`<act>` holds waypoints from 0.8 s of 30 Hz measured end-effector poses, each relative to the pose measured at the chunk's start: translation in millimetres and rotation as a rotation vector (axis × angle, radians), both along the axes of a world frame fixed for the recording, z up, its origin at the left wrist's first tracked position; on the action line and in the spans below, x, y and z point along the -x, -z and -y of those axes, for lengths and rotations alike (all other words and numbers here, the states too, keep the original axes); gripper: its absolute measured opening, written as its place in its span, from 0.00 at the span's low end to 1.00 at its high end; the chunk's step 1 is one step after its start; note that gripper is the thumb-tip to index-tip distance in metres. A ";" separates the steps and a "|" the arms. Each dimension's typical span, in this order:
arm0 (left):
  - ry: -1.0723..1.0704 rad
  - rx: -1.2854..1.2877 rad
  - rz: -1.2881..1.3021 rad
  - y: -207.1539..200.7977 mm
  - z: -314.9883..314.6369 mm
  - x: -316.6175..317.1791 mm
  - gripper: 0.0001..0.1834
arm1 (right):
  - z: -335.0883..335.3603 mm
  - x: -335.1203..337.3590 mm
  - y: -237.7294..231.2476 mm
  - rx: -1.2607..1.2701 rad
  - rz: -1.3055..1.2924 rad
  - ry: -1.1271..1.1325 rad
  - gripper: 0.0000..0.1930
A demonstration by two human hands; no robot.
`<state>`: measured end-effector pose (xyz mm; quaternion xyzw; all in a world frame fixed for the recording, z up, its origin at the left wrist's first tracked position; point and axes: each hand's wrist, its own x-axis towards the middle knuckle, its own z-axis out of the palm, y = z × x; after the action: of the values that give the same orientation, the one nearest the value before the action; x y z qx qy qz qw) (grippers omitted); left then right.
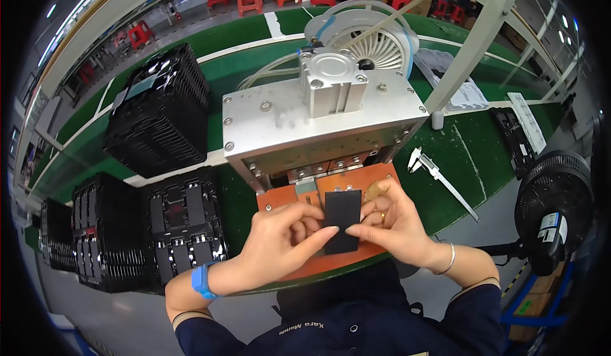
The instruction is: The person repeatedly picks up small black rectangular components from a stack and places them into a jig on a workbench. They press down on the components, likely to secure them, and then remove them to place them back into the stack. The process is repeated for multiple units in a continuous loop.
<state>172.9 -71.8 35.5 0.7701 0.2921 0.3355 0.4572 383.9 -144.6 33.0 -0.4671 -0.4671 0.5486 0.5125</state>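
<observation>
Between my two hands is a flat black battery cell (344,219), rectangular, with small shiny metal tabs at its far end. My left hand (283,235) pinches its left edge, thumb on the top face and fingers curled beside it. On the opposite edge my right hand (396,222) grips it the same way; a tan cover sits on one fingertip. The cell is held over the orange base plate (280,197) of a silver press (273,124), at its front opening. What lies under the cell is hidden.
Stacked black trays (159,114) stand at the left; a nearer black tray (181,209) holds several similar dark pieces. A digital caliper (443,181) lies right of the press. A black fan (554,197) stands at the right edge. Behind the press is a white reel (375,44).
</observation>
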 end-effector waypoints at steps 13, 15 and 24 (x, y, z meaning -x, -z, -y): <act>0.058 0.420 -0.024 -1.3 32.2 50.8 0.13 | -39.3 29.0 -23.8 -0.039 0.283 -0.364 0.08; 0.020 0.355 -0.059 -2.4 33.9 71.6 0.14 | -37.2 38.4 -33.7 -0.154 0.447 -0.300 0.08; -0.655 0.423 -0.160 40.5 -74.6 240.7 0.12 | -36.2 45.2 -38.5 -0.195 0.539 -0.426 0.04</act>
<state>-67.7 2.8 -5.0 0.5488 0.6196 0.3349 0.4504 338.7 -108.4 71.6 -0.4362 -0.7226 0.4530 0.2870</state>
